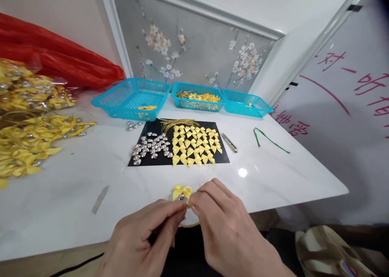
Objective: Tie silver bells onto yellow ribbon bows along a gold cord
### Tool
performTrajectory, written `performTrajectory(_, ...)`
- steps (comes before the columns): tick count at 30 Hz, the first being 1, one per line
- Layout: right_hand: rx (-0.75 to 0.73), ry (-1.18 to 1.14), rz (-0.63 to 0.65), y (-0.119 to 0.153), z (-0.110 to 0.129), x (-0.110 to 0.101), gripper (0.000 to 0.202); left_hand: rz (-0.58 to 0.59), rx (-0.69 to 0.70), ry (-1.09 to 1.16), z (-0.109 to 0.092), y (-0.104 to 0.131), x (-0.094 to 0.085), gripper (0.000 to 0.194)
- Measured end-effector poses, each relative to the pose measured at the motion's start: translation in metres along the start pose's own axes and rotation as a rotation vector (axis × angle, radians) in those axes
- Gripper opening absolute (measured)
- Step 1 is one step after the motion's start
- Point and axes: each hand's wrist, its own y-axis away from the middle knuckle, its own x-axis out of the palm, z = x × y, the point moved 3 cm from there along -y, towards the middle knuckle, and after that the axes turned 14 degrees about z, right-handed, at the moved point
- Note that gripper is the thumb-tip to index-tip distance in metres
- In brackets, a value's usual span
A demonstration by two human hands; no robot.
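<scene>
both hands pinching one small yellow bow (182,191) at the near edge of the white table (75,196)

left hand (142,238) and right hand (226,228) close their fingertips under its knot; it looks light, soft and easily crushed, so i'd grip the centre, not the loops. more bows lie on the black mat (158,125).

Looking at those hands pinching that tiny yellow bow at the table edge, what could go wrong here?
The small yellow ribbon bow is pinched between the left hand and right hand right at the white table's front edge; a slip might drop it to the floor. The loose silver heart-shaped beads on the black mat could scatter if bumped.
</scene>
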Motion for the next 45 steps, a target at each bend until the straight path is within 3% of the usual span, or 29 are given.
performTrajectory(4,0.022,0.041,0.017,-0.001,-0.002,0.004,0.024,0.034,-0.089,0.052,0.013,0.002,0.004,0.02)
performTrajectory(7,0.044,0.059,-0.031,0.0,-0.001,0.004,0.025,0.125,-0.218,0.261,0.021,0.007,0.012,0.022)
performTrajectory(10,0.03,0.086,-0.061,0.0,0.001,0.004,0.026,0.195,-0.314,0.498,0.019,0.007,0.019,0.025)
performTrajectory(13,0.004,0.1,-0.081,0.0,0.002,0.004,0.026,0.21,-0.329,0.596,0.013,0.001,0.021,0.022)
performTrajectory(19,0.041,0.062,-0.06,0.002,-0.001,0.002,0.024,0.099,-0.228,0.299,0.015,-0.004,0.017,0.017)
performTrajectory(22,0.055,0.034,-0.032,0.003,-0.002,0.001,0.023,0.106,-0.161,0.202,0.012,-0.002,0.014,0.013)
performTrajectory(32,0.059,-0.102,0.056,0.007,-0.009,0.0,0.024,0.039,-0.068,0.057,0.004,-0.009,0.007,0.015)
performTrajectory(38,0.071,-0.168,0.043,0.01,-0.011,-0.003,0.029,0.071,-0.076,0.019,0.009,-0.004,0.008,0.013)
performTrajectory(45,0.049,-0.184,0.041,0.009,-0.012,-0.001,0.03,0.009,-0.043,-0.035,0.006,-0.003,0.006,0.012)
